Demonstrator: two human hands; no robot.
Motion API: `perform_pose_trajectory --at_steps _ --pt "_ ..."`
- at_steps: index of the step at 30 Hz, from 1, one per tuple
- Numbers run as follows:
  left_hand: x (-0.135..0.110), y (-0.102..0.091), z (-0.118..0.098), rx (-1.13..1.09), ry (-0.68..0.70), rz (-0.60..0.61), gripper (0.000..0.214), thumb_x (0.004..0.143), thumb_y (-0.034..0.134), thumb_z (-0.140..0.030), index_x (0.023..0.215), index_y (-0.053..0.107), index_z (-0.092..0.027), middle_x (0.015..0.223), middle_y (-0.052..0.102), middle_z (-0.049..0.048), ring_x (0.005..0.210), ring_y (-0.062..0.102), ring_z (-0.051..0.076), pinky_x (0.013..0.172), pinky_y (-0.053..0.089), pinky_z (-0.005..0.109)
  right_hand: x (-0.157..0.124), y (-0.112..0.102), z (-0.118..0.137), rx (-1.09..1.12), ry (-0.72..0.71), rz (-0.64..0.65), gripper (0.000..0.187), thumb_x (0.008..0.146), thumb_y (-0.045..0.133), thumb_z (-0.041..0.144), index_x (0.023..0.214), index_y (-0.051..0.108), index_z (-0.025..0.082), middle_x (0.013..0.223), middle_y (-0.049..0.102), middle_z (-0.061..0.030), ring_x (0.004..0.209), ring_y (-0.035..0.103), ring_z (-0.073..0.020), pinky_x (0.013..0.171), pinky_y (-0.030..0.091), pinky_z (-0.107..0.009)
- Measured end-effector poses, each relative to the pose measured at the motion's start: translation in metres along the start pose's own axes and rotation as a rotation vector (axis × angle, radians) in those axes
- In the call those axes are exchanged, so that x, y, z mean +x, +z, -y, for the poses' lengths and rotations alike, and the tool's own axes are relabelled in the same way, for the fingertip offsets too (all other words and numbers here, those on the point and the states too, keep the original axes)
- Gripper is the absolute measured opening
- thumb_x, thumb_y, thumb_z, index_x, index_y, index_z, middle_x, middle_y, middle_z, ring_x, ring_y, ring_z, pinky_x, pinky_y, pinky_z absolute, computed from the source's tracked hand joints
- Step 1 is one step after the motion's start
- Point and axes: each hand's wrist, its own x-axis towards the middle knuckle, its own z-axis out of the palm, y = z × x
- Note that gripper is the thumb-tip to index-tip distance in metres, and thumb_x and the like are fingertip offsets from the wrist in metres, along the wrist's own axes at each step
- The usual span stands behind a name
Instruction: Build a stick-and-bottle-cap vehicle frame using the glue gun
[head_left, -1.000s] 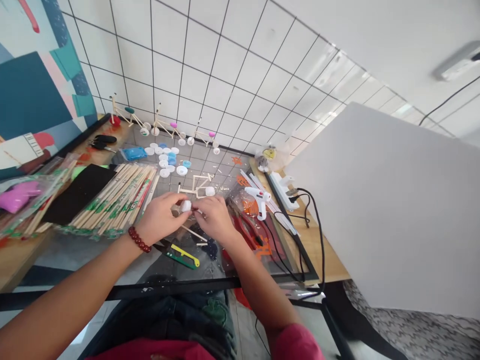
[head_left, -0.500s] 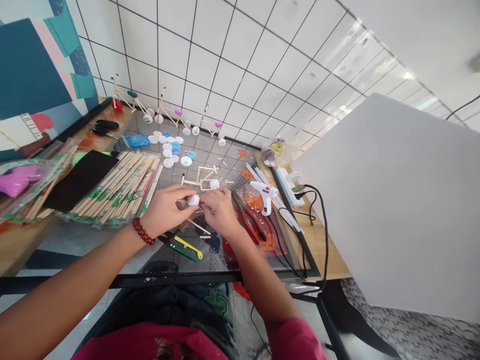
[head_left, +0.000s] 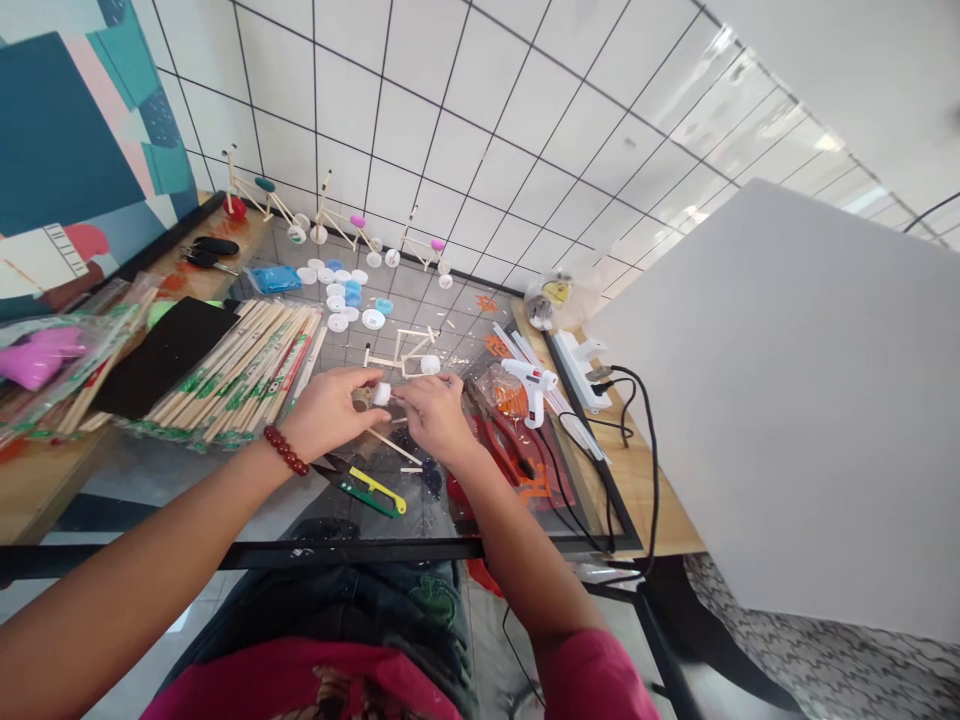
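My left hand (head_left: pixel 330 410), with a red bead bracelet at the wrist, pinches a small white bottle cap (head_left: pixel 382 393) over the glass table (head_left: pixel 225 500). My right hand (head_left: pixel 435 415) is closed right beside the cap, its fingertips at it, apparently pinching a thin wooden stick. Just beyond the hands lies a stick frame with a white cap wheel (head_left: pixel 409 355). A loose stick (head_left: pixel 394 448) lies under the hands.
Bundles of chopsticks (head_left: pixel 240 375) lie left, yellow-green snips (head_left: pixel 367 490) near my wrist, loose caps (head_left: pixel 341 300) and three stick bicycles (head_left: pixel 337 225) toward the tiled wall. A white glue gun (head_left: pixel 532 385), power strip (head_left: pixel 577 365) and cables sit right, beside a big white board (head_left: pixel 787 400).
Both hands have stayed together over the same spot; the white cap has turned between the fingers. The camera tilted slightly.
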Motion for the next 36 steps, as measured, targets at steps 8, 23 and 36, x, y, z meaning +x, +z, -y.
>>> perform_pose_trajectory --at_steps 8,23,36 --pt "0.007 -0.008 0.007 0.006 -0.061 0.059 0.055 0.061 0.084 -0.032 0.114 0.075 -0.023 0.127 0.073 0.0113 0.118 0.066 0.035 0.104 0.051 0.047 0.002 0.006 -0.004 -0.038 0.014 0.013 0.026 0.099 0.052 0.018 0.11 0.074 0.024 0.11 0.075 -0.0079 0.112 0.059 -0.024 0.105 0.021 -0.046" --pt "0.006 0.005 0.009 0.201 0.008 0.07 0.05 0.071 0.077 -0.038 0.118 0.072 -0.021 0.121 0.075 0.0118 0.117 0.066 0.036 0.101 0.053 0.05 -0.021 -0.015 -0.026 0.016 0.16 -0.043 0.043 0.09 0.068 0.025 0.133 0.061 0.024 0.13 0.068 -0.0106 0.12 0.061 -0.0288 0.098 0.044 -0.043" --pt "0.009 -0.001 0.018 0.168 0.12 0.054 0.04 0.078 0.061 -0.035 0.111 0.076 -0.017 0.116 0.076 0.0161 0.109 0.069 0.037 0.098 0.055 0.052 -0.014 -0.006 -0.023 0.078 0.146 -0.019 0.029 0.09 0.072 0.025 0.118 0.068 0.022 0.121 0.073 -0.0078 0.116 0.063 -0.0286 0.094 0.038 -0.042"
